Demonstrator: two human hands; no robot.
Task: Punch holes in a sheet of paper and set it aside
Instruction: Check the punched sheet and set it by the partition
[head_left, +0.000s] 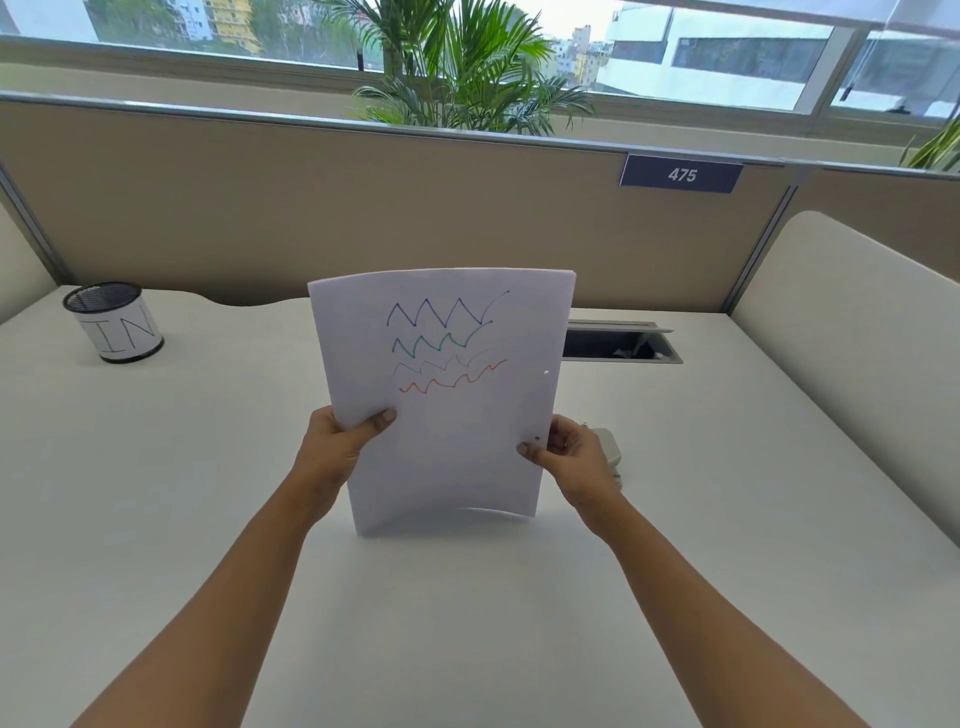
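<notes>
Left hand (336, 446), right hand (572, 457): sheet (457, 457) edges

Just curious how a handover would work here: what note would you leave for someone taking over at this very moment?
Left hand: pinches the sheet of paper at its left edge.
Right hand: pinches its right edge.
Sheet: held upright above the desk.
Done: two holes show near the right edge.
Left: lay the sheet aside.
A pale object behind the right hand, perhaps the punch, is mostly hidden.
</notes>
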